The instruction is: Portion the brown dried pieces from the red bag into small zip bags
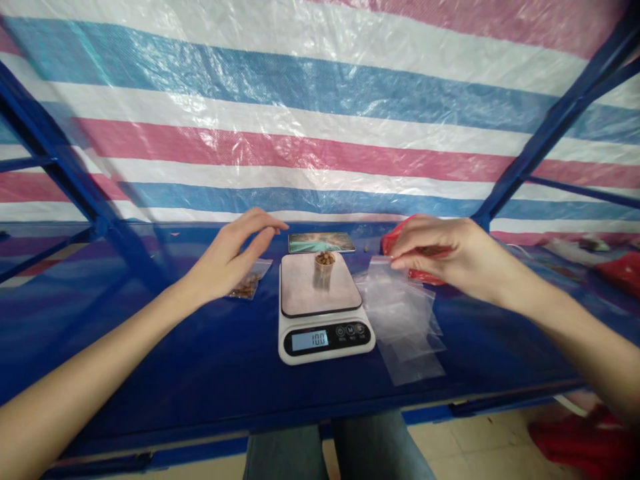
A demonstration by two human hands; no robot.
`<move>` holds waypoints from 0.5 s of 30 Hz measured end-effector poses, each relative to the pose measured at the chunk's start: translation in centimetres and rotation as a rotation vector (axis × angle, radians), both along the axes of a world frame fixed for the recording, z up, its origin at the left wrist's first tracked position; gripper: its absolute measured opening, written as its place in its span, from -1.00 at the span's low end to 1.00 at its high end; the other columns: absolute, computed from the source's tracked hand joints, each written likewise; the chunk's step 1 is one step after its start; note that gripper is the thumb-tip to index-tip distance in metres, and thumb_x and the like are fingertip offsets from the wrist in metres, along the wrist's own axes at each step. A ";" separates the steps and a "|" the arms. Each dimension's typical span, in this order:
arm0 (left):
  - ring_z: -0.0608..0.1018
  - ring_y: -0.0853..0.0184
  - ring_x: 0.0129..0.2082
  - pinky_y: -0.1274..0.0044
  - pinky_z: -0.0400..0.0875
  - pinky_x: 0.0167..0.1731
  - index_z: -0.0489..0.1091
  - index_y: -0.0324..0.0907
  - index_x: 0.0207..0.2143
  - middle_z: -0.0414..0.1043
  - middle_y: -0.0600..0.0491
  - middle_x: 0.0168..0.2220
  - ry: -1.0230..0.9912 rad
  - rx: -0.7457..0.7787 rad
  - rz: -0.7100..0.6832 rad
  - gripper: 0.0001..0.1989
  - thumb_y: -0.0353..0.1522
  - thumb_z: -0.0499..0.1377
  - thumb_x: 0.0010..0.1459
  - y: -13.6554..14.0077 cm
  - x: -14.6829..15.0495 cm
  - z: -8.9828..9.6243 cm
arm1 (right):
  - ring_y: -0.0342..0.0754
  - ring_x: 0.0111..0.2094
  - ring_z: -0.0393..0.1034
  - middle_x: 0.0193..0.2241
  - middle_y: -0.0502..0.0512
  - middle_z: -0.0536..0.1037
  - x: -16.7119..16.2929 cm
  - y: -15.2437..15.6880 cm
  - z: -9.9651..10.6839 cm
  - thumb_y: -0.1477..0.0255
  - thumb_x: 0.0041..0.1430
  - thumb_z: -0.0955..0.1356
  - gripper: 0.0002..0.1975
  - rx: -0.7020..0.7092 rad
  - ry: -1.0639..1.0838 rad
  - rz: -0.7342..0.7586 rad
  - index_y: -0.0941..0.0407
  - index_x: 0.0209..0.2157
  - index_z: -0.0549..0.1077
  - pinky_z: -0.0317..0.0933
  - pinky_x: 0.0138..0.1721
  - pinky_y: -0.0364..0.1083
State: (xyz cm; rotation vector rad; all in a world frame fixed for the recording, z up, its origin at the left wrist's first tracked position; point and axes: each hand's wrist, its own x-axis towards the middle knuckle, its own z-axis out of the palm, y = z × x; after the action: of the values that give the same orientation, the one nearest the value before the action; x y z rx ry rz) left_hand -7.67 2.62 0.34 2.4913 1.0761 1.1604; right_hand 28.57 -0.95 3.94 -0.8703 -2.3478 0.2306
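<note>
A white kitchen scale (pixel 287 333) stands in the middle of the blue table, its display reading 10.0. On its metal plate sits a small clear cup (pixel 324 272) filled with brown pellets. My left hand (pixel 239 250) is held above the table left of the scale, fingers stretched out and nothing in them. Partly beneath it lies a small zip bag with brown pellets (pixel 246 287). To the right of the scale, my right hand (pixel 433 250) pinches the top edge of a clear zip bag (pixel 384 270). Several flat zip bags (pixel 407 333) lie overlapped below it.
A phone (pixel 321 242) lies behind the scale with its screen lit. Behind my right hand is a red plastic bag (pixel 395 233), partly hidden. Blue metal frame bars (pixel 537 147) rise at both sides, with a striped tarp (pixel 300 147) at the back.
</note>
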 end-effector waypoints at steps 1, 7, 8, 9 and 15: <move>0.59 0.20 -0.02 0.34 0.44 0.09 0.54 -0.08 0.03 0.58 0.00 -0.06 0.005 -0.016 -0.066 -0.65 -0.16 0.02 0.47 -0.6 1.1 0.8 | -0.02 -0.40 0.49 -0.39 0.05 0.63 -0.7 0.2 0.9 0.23 0.33 0.50 -0.82 0.040 0.020 -0.013 0.02 -0.32 0.67 0.33 -0.37 -0.02; 0.58 0.34 -0.28 0.47 0.41 -0.23 0.63 -0.10 -0.16 0.65 0.08 -0.26 -0.114 0.023 -0.167 -0.80 -0.19 0.33 0.27 -1.4 6.7 2.5 | 0.02 -0.30 0.54 -0.36 0.05 0.66 -6.5 1.5 2.2 0.21 0.31 0.51 -0.77 0.225 0.206 -0.035 0.07 -0.35 0.65 0.40 -0.21 0.03; 0.57 0.35 -0.31 0.48 0.39 -0.28 0.65 -0.09 -0.18 0.66 0.10 -0.28 -0.141 0.027 -0.145 -0.84 -0.24 0.32 0.29 -1.2 7.0 2.4 | 0.02 -0.28 0.54 -0.34 0.05 0.66 -7.2 1.6 1.8 0.21 0.31 0.52 -0.78 0.250 0.241 -0.035 0.07 -0.31 0.65 0.40 -0.18 0.03; 0.56 0.36 -0.33 0.48 0.37 -0.30 0.66 -0.08 -0.19 0.67 0.10 -0.29 -0.166 0.034 -0.124 -0.87 -0.28 0.31 0.30 -1.1 7.2 2.3 | 0.02 -0.25 0.54 -0.30 0.05 0.66 -7.7 1.8 1.4 0.21 0.31 0.51 -0.78 0.282 0.271 -0.034 0.07 -0.27 0.65 0.40 -0.15 0.03; 0.52 0.38 -0.39 0.47 0.32 -0.35 0.62 -0.12 -0.36 0.61 0.14 -0.42 -0.215 0.092 -0.039 -0.84 -0.25 0.37 0.25 -0.5 6.8 2.1 | 0.06 -0.14 0.52 -0.23 0.07 0.63 -9.1 2.4 -0.2 0.15 0.36 0.46 -0.75 0.395 0.332 -0.043 0.04 -0.20 0.61 0.40 -0.03 0.10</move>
State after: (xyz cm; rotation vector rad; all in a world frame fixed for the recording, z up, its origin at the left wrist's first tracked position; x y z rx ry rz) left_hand -0.90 2.14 2.40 2.3733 0.9322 1.4575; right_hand 19.50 1.42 3.72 -0.6321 -1.9697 -0.1006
